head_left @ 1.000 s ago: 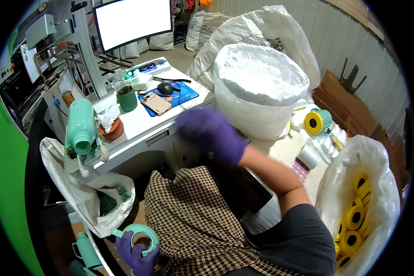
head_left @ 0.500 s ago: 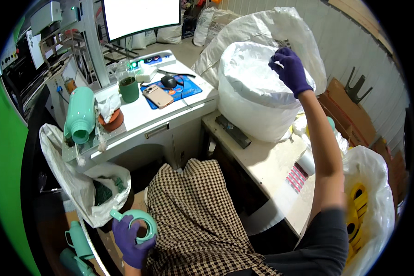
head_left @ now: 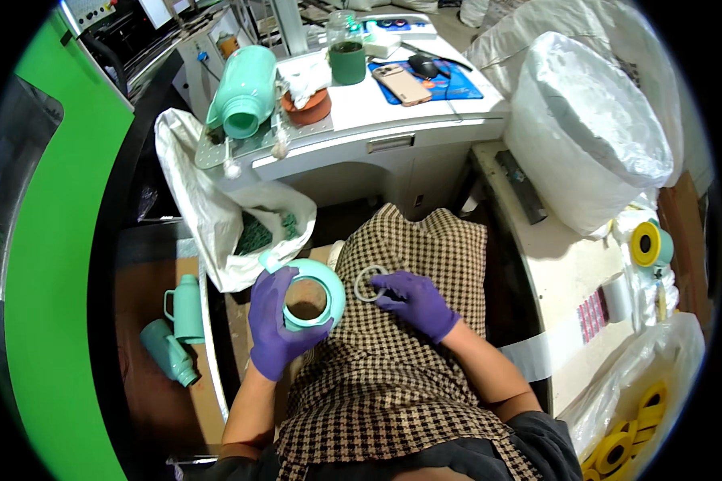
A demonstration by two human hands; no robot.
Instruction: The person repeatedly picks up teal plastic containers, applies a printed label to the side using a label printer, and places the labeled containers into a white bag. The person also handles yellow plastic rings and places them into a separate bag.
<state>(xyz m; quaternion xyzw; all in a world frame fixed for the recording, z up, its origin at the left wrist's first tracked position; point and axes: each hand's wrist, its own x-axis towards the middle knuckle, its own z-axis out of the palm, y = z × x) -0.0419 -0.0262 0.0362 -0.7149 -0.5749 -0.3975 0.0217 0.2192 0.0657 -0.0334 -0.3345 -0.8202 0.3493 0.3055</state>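
Note:
Gloved in purple, my left hand point(head_left: 277, 325) grips a mint-green jug part point(head_left: 334, 298) with a wide round opening and a short projection at its upper left. Beside it, over the checked apron point(head_left: 413, 353), my right hand point(head_left: 415, 303) pinches a thin translucent white ring point(head_left: 358, 287), apart from the jug part. The ring looks like a gasket. How far the green part reaches below its rim is hidden by its own top and my hand.
Two mint-green jugs point(head_left: 188, 309) lie at lower left. A white sack point(head_left: 186, 160) holds green scraps. On the desk are a large green flask point(head_left: 247, 84), a phone point(head_left: 401, 84) and a mouse point(head_left: 423, 66). A big white bag point(head_left: 553, 136) and yellow rings point(head_left: 615, 450) are at right.
My right hand has come down from the big white bag to beside the jug part, with the white ring in its fingers. The left hand still holds the jug part; the view has shifted.

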